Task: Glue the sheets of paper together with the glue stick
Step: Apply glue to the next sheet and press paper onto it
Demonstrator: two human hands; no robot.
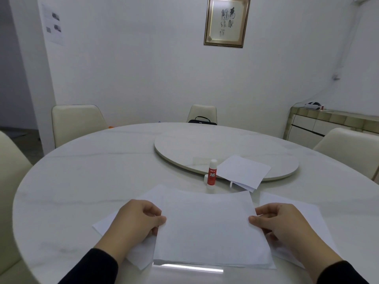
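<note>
At twelve o'clock from the held sheet (209, 228) — its short edges pinched by left hand (135, 222) and right hand (281, 224) — the glue stick (211, 175) stands upright on the surface (86, 181), roughly equidistant from each grip.

White sheet (209, 226) pinched at both edges by left hand (137, 220) and right hand (283, 222), glue stick (211, 173) upright beyond.
</note>
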